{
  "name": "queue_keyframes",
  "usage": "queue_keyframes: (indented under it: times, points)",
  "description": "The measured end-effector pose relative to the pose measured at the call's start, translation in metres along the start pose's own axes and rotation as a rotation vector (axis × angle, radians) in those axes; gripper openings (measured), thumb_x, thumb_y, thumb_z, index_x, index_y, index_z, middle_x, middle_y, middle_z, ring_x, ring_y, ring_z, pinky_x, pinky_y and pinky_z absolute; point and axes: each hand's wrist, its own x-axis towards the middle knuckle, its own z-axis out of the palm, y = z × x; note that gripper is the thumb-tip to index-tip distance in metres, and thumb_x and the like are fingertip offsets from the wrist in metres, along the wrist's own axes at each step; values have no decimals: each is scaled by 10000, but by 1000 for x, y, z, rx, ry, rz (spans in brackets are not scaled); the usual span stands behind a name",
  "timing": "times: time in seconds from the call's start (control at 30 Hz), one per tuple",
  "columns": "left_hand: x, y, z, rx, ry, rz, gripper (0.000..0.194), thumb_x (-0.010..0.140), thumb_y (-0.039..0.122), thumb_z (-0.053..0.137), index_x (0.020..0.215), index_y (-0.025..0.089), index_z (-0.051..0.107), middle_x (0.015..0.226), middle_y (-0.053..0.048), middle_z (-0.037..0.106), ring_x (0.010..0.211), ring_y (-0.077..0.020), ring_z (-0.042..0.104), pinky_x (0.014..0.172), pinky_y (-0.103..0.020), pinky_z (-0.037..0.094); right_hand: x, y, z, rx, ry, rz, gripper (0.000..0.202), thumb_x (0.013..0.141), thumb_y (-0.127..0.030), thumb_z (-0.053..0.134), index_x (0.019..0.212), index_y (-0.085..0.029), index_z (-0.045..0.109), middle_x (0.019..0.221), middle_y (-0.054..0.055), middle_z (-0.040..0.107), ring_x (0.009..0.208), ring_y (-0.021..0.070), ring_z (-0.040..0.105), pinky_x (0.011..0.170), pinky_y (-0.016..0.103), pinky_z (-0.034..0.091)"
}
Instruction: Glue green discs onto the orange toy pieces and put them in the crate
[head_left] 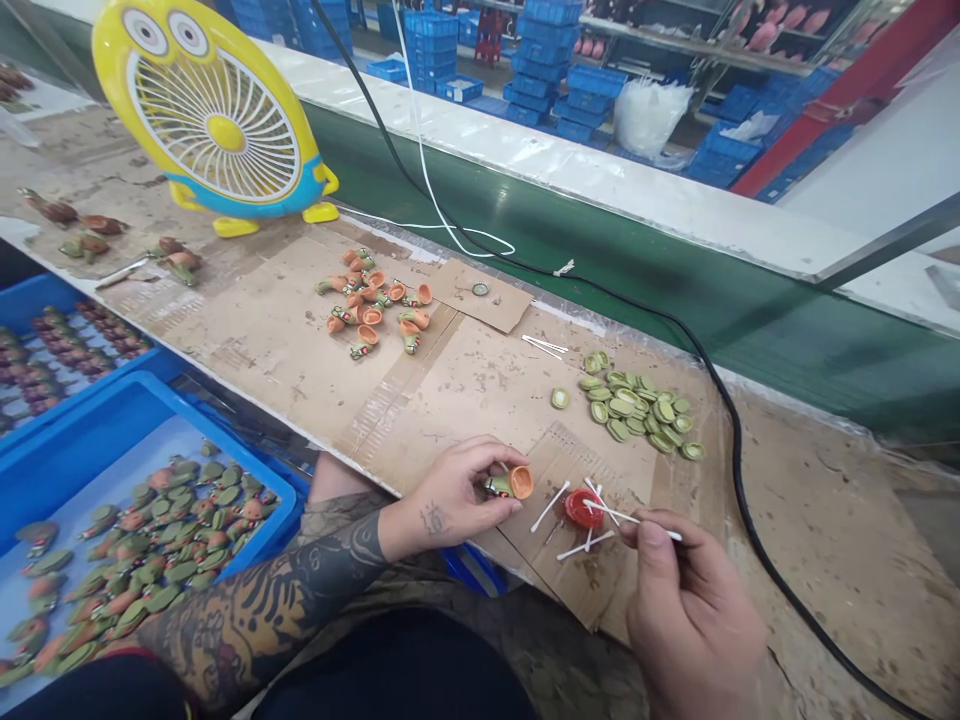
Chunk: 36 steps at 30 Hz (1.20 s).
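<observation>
My left hand (457, 495) grips a small orange-and-green hollow figurine (520, 482), its open orange end turned to the right. Between thumb and fingers of my right hand (690, 600) is a cotton swab (637, 517), whose far tip reaches a small dish of red liquid (582, 508). Other white swabs (550, 507) lie around and across the dish on a cardboard piece. Beyond it sits a heap of green oval caps (637, 405). Farther left, a cluster of similar orange-and-green figurines (375, 300) rests on the cardboard-covered table.
A yellow cartoon-shaped fan (225, 135) stands at the back left. Blue crates (281, 500) at lower left hold many finished-looking pieces. A black cable (739, 450) runs along the back and right side. Thin white sticks (545, 346) lie near a cardboard square (457, 290).
</observation>
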Motion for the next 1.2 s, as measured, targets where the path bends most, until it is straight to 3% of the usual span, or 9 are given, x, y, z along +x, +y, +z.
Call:
queue_keyframes:
  times: [0.13, 0.27, 0.4, 0.6, 0.73, 0.93, 1.2]
  points:
    - [0, 1, 1, 18, -1, 12, 383, 811, 170, 816, 1181, 190, 720, 1061, -84, 715, 916, -207, 664, 772, -305, 545, -5, -14, 16, 195, -126, -23, 119, 1041, -329, 652, 1042, -238, 729, 913, 6, 770, 856, 175, 738, 791, 262, 554]
    - [0, 2, 0, 37, -1, 34, 376, 812, 176, 821, 1175, 180, 724, 1040, -83, 721, 905, -204, 660, 774, -306, 534, -4, -18, 29, 206, -240, -104, 90, 1061, -275, 617, 1065, -266, 706, 925, -21, 764, 934, 163, 733, 863, 256, 536]
    - [0, 2, -2, 49, -8, 53, 392, 803, 169, 822, 1184, 167, 728, 1037, -89, 726, 916, -212, 666, 802, -323, 533, -1, -18, 31, 180, -288, -147, 107, 1072, -263, 589, 1039, -272, 691, 882, -34, 742, 888, 145, 719, 792, 225, 524]
    - [2, 4, -2, 10, -41, 58, 395, 799, 192, 796, 1190, 164, 746, 1063, -105, 737, 959, -232, 685, 868, -358, 539, 2, -15, 28, 116, -255, -162, 102, 1065, -267, 598, 1062, -264, 700, 916, -16, 757, 856, 156, 726, 778, 245, 535]
    - [-2, 2, 1, -58, -39, -46, 506, 814, 191, 767, 1310, 175, 666, 1098, -109, 742, 944, -226, 709, 774, -316, 566, 2, -18, 25, 126, -209, -150, 116, 1056, -274, 608, 1040, -259, 721, 936, 1, 772, 886, 188, 740, 820, 292, 544]
    - [-3, -1, 2, -172, 25, -117, 293, 831, 172, 724, 1116, 186, 659, 1060, -93, 724, 979, -226, 677, 822, -321, 540, 4, -5, 7, 47, -53, -12, 192, 1022, -398, 659, 996, -223, 733, 884, 21, 767, 782, 190, 728, 724, 276, 540]
    - [6, 0, -6, -352, 23, -61, 309, 792, 168, 774, 1090, 181, 694, 1085, -78, 642, 1036, -222, 610, 898, -335, 471, 11, 18, 0, -199, -166, -63, 312, 1033, -485, 579, 953, -221, 725, 850, 31, 775, 766, 222, 726, 695, 301, 504]
